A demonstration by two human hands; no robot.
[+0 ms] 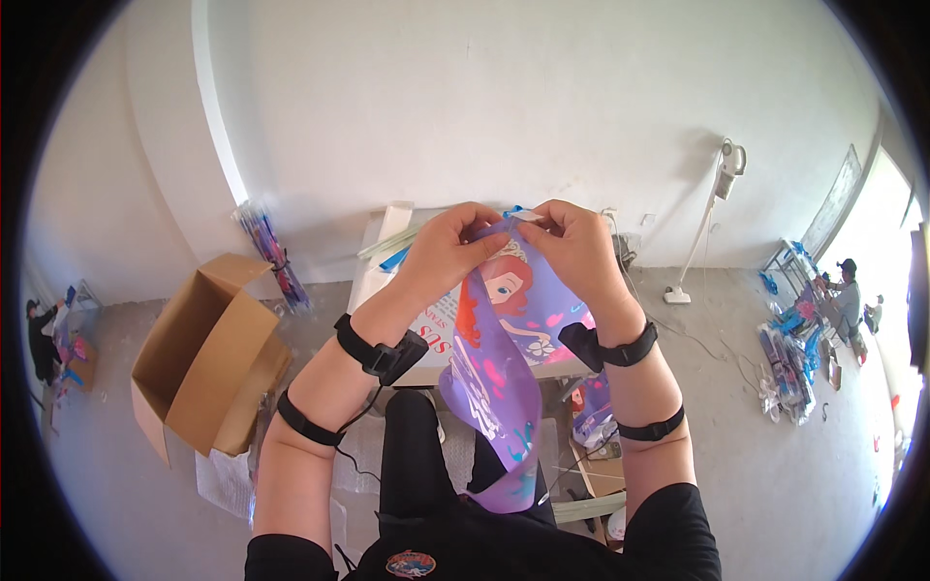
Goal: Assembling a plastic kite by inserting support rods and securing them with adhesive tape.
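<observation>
My left hand (450, 247) and my right hand (572, 242) are raised together in front of me, both pinching the top edge of a purple printed sheet (504, 378) with a cartoon girl on it. The sheet hangs down from my fingers over my lap. A thin pale stick (523, 218) and a bit of blue show between my fingertips at the sheet's top. Both wrists and forearms wear black straps. Below my hands stands a small white table (373, 276) with pale sticks and printed sheets on it.
An open cardboard box (208, 353) lies on the floor at my left. A bundle of colourful sheets (271, 252) leans on the wall. A white upright vacuum (702, 228) stands at right. One person (843, 295) works far right, another (44, 339) far left.
</observation>
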